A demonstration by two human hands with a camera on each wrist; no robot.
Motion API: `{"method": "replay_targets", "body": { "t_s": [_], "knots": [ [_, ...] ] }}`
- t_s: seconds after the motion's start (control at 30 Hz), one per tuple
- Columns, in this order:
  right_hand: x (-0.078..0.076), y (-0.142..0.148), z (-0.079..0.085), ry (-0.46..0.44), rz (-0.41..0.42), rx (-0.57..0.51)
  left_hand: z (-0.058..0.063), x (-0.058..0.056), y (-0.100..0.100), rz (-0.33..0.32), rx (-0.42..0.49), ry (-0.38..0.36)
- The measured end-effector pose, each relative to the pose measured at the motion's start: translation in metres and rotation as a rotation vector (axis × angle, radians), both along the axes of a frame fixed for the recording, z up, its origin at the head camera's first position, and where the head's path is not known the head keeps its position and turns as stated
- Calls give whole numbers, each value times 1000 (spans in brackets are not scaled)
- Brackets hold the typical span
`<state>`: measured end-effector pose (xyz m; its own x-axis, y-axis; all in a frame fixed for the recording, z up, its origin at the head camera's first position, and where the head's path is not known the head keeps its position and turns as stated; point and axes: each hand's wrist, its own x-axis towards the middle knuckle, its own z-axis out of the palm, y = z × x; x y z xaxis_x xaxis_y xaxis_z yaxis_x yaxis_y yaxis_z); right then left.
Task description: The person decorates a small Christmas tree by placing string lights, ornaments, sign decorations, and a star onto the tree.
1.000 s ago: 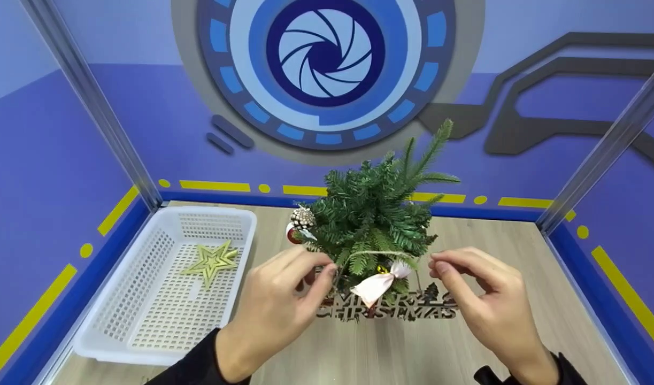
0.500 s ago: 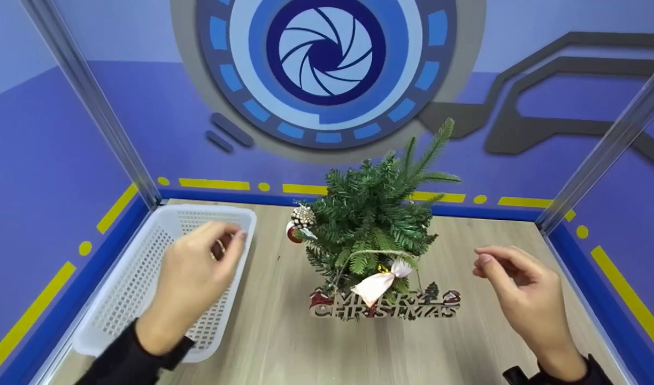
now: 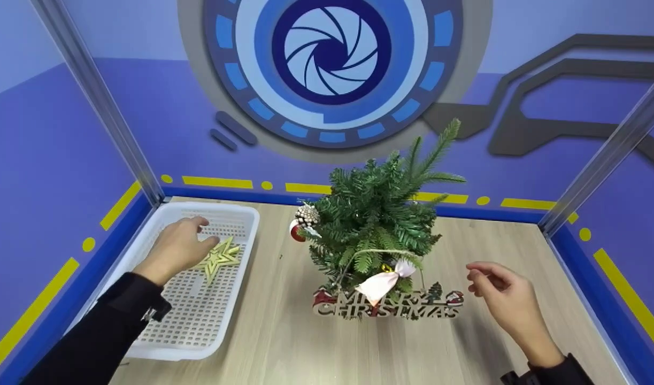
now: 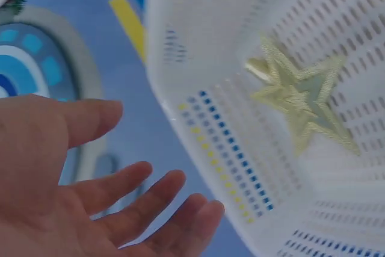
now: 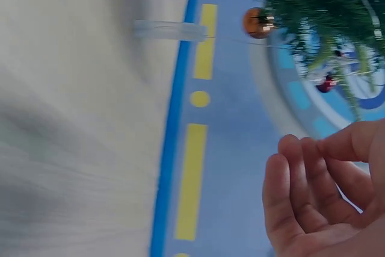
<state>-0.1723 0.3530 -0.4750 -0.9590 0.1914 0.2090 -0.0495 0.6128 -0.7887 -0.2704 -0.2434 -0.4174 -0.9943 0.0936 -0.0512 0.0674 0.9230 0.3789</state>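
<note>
My left hand (image 3: 179,246) is over the white plastic basket (image 3: 233,299), close to a gold star ornament (image 3: 220,259) lying inside. In the left wrist view its fingers are spread and hold nothing, with the star (image 4: 301,97) apart from them. My right hand (image 3: 506,299) hovers right of a small Christmas tree (image 3: 377,214), fingers loosely bent and holding nothing; the right wrist view shows thumb and fingertips (image 5: 290,144) near each other. A wooden "Merry Christmas" sign (image 3: 388,311) hangs by a cord on the tree's front, below a pale pink bow (image 3: 383,283).
At the tree's left side hang a pinecone (image 3: 307,215) and a red and white ornament (image 3: 299,231). An orange bauble (image 5: 258,23) shows in the right wrist view. Blue printed panels (image 3: 284,160) with metal posts (image 3: 113,123) enclose the wooden table (image 3: 284,342).
Both hands have drawn away from the sign's cord, which stays on the tree. My left hand has moved left to the basket and its fingers have spread; my right hand has shifted right.
</note>
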Motion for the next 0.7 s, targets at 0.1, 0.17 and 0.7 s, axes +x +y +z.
{"method": "replay_targets", "body": {
  "t_s": [0.1, 0.17, 0.7],
  "knots": [
    [-2, 0, -13, -51, 24, 15, -12, -12, -2, -15, -8, -84],
    [-3, -1, -21, -91, 42, 20, -22, -19, -3, -36, -29, -111],
    [4, 0, -48, -239, 92, 3, -77, -56, -2, -129, -154, -258]
  ]
}}
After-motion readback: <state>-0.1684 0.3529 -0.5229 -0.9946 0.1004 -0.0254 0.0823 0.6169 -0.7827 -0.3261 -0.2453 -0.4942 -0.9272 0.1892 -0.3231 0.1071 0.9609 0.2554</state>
